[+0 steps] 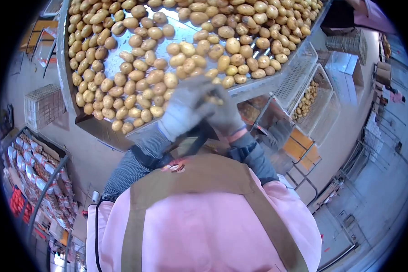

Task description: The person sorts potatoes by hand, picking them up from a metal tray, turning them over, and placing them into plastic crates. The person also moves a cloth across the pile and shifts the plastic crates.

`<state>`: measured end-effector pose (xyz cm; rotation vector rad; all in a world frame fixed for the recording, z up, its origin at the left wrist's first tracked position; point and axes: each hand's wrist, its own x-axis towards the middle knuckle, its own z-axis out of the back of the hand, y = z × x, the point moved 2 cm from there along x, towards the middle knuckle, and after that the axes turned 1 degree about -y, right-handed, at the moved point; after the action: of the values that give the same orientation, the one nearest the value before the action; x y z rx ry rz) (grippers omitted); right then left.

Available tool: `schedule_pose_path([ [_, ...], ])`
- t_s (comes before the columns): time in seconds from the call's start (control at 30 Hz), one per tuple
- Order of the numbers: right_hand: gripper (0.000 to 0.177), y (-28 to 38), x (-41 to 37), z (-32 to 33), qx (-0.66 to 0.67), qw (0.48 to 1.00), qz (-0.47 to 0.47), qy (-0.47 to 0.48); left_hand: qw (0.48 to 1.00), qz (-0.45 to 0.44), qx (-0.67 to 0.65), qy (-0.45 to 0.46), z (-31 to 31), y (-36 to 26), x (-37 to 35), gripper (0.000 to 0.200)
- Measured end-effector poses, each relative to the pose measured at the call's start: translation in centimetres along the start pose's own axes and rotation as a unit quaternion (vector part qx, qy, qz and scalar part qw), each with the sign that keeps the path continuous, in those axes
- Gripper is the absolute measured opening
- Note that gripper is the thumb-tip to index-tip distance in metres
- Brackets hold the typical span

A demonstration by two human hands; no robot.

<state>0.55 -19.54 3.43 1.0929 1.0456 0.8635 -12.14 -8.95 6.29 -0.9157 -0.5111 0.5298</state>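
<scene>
Many yellow-brown potatoes (156, 76) lie on a shiny metal sorting table (174, 22). At the table's near edge are both of my gloved hands, close together. My left hand (184, 106), in a pale glove, is next to the nearest potatoes, its fingers smeared by motion. My right hand (222, 111) is just beside it, also blurred. A small yellowish thing, perhaps a potato, shows between the two hands; which hand holds it I cannot tell.
Plastic crates (313, 97), one with small potatoes, stand right of the table beside a white-blue box (343, 75). A wire basket (44, 106) and a cart of filled bags (38, 170) are at left. Another person's sleeve (371, 17) shows at upper right.
</scene>
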Motion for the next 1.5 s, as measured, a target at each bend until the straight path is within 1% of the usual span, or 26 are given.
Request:
schedule_pose_path([
  [0.07, 0.047, 0.7, -3.0, 3.8, -0.055, 0.997, -0.042, -0.025, 0.998, 0.07, 0.0, -0.001, 0.5, 2.1, 0.9, 0.038],
  [0.17, 0.042, 0.2, -8.1, 11.9, 0.335, 0.913, -0.23, -0.036, 0.962, 0.007, 0.258, 0.09, 0.1, 5.9, 3.7, 0.027],
  [0.23, 0.043, -2.4, -12.4, 17.1, 0.345, 0.91, -0.218, -0.075, 0.934, 0.022, 0.303, 0.185, -0.9, 9.2, 4.3, 0.029],
  [0.3, 0.044, -6.8, -15.1, 20.8, 0.233, 0.91, -0.263, -0.221, 0.926, 0.042, 0.297, 0.227, -1.4, 10.6, 5.2, 0.035],
  [0.37, 0.046, -10.7, -15.9, 23.3, 0.202, 0.817, -0.342, -0.418, 0.957, 0.189, 0.149, 0.16, -0.1, 8.9, 5.5, 0.038],
  [0.4, 0.048, -10.7, -15.4, 23.8, 0.043, 0.864, -0.322, -0.384, 0.955, 0.261, 0.074, 0.121, 0.7, 8.1, 5.3, 0.04],
  [0.47, 0.052, -10.7, -13.9, 23.5, -0.27, 0.884, -0.254, -0.284, 0.981, 0.191, 0.012, 0.023, 0.9, 6.3, 4.2, 0.047],
  [0.53, 0.049, -2.8, -9.4, 16.8, 0.149, 0.957, -0.173, -0.177, 0.98, 0.17, -0.029, 0.098, -0.9, 2.2, 3.5, 0.05],
  [0.57, 0.046, 0.2, -7.2, 12.6, 0.453, 0.846, -0.232, -0.159, 0.992, 0.064, -0.005, 0.109, -2.1, 0.3, 3.7, 0.051],
  [0.6, 0.045, 2.2, -6.1, 9.6, 0.434, 0.86, -0.247, -0.109, 0.992, -0.046, 0.017, 0.114, -3.1, -1.2, 4.1, 0.052],
  [0.63, 0.045, 3.2, -5.4, 7.7, 0.412, 0.872, -0.258, -0.058, 0.993, -0.041, 0.043, 0.102, -4.0, -0.7, 5.0, 0.054],
  [0.67, 0.048, 3.4, -4.6, 7.3, 0.219, 0.965, -0.144, -0.019, 0.99, 0.011, 0.088, 0.112, -4.5, 0.4, 6.7, 0.055],
  [0.7, 0.05, 3.5, -4.2, 7.0, 0.011, 0.999, -0.024, 0.019, 0.971, 0.018, 0.193, 0.139, -5.5, 3.0, 8.5, 0.055],
  [0.73, 0.053, 3.7, -4.1, 6.6, -0.198, 0.974, 0.093, 0.058, 0.941, 0.028, 0.295, 0.164, -6.3, 5.1, 9.8, 0.054],
  [0.77, 0.057, 4.1, -4.3, 8.1, -0.219, 0.96, 0.158, 0.075, 0.932, 0.031, 0.31, 0.187, -6.4, 5.6, 10.8, 0.054],
  [0.87, 0.044, 0.8, -5.1, 17.8, -0.14, 0.967, -0.17, -0.128, 0.923, 0.048, 0.297, 0.24, -6.2, 6.8, 12.7, 0.055],
  [0.93, 0.056, 0.4, -5.8, 24.1, -0.097, 0.932, -0.1, -0.333, 0.943, 0.074, 0.206, 0.252, -6.0, 8.2, 12.8, 0.054],
  [0.97, 0.057, -1.5, -4.8, 26.3, 0.218, 0.856, -0.156, -0.442, 0.953, 0.149, 0.149, 0.216, -4.4, 6.1, 12.6, 0.054],
  [1.07, 0.058, 1.5, -3.8, 22.4, 0.053, 0.939, -0.144, -0.308, 0.985, 0.111, 0.03, 0.127, -3.9, 2.0, 10.3, 0.051],
  [1.13, 0.055, 0.3, -3.5, 15.3, 0.357, 0.902, -0.196, -0.14, 0.974, -0.033, 0.076, 0.213, -4.8, -1.6, 9.9, 0.067],
  [1.17, 0.051, 0.8, -3.2, 12.9, 0.093, 0.984, -0.103, -0.112, 0.98, -0.07, 0.052, 0.179, -5.6, -0.9, 10.1, 0.062],
  [1.23, 0.049, 0.4, -2.8, 12.2, -0.137, 0.984, -0.06, -0.096, 0.976, -0.019, 0.143, 0.166, -4.1, 0.6, 15.0, 0.058],
  [1.33, 0.044, 0.1, -2.7, 17.9, -0.131, 0.953, -0.142, -0.233, 0.959, -0.072, 0.244, 0.124, -4.5, 7.7, 20.7, 0.049],
  [1.4, 0.043, 1.0, -1.4, 22.5, -0.314, 0.878, -0.127, -0.337, 0.907, -0.073, 0.366, 0.194, -6.1, 8.3, 22.8, 0.046],
  [1.43, 0.049, -1.0, -0.5, 25.5, -0.506, 0.793, -0.101, -0.324, 0.873, -0.073, 0.425, 0.225, -6.7, 8.2, 23.5, 0.044],
  [1.5, 0.054, 0.3, 3.2, 25.6, -0.372, 0.86, -0.058, -0.345, 0.869, -0.023, 0.433, 0.238, -7.6, 7.7, 24.4, 0.04],
])
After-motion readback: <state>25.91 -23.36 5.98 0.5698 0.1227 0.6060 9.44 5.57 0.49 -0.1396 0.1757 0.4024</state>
